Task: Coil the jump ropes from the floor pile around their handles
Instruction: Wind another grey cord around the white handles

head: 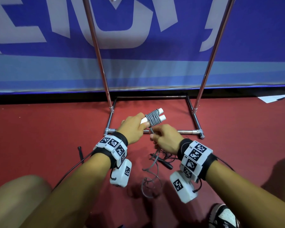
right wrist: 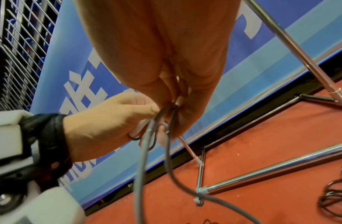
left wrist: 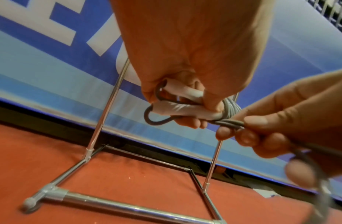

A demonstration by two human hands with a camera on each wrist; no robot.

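Two white handles [head: 161, 114] lie side by side with grey rope coils [head: 152, 118] wound round their middle. My left hand [head: 142, 121] grips the handles' near ends above the red floor; the left wrist view shows the handles [left wrist: 185, 109] in its curled fingers. Just below, my right hand [head: 153, 135] pinches the doubled grey rope [left wrist: 229, 122] where it leaves the coil. The loose grey rope [head: 150, 180] hangs from that hand in curls to the floor. A black jump rope [head: 164, 162] lies tangled under the right hand.
A chrome rack base [head: 179, 132] with two slanted uprights stands right behind my hands, in front of a blue banner wall [head: 138, 71]. A black handle [head: 80, 152] lies at the left, a sheet of paper [head: 273, 98] far right, my shoe [head: 224, 216] at bottom right.
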